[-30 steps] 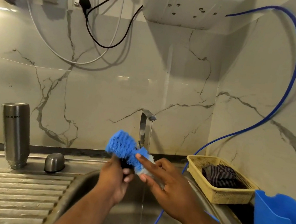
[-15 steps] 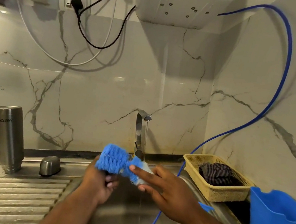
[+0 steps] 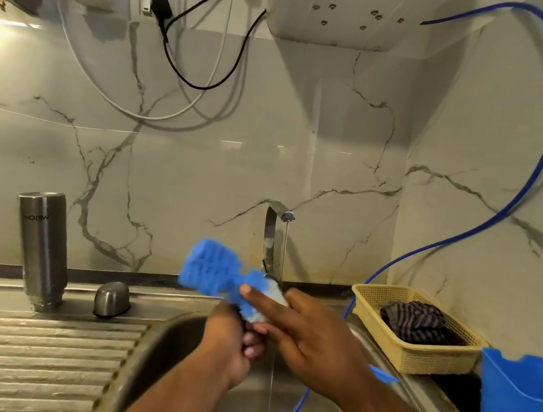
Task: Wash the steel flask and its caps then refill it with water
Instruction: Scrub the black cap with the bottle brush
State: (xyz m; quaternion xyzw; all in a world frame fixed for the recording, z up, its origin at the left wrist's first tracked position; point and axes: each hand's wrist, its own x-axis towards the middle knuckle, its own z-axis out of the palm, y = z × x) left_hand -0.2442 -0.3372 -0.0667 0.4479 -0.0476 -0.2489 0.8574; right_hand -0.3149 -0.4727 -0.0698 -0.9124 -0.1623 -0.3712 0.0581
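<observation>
Steel flask (image 3: pixel 41 250) and cap (image 3: pixel 112 299) stand left, likely washed; left hand (image 3: pixel 231 345) grasps bottle brush (image 3: pixel 216 273), right hand (image 3: pixel 311 342) flat-fingered, rubbing it; refill remains.

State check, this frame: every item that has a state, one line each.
steel flask: uncapped, standing mouth down
cap: off, resting beside the steel flask
tap: running, thin stream
brush: held, bristle head up, tilted left
left hand: grips the brush handle
right hand: fingers straight, touching the brush
basket: holds a striped cloth
plug: in its socket
</observation>
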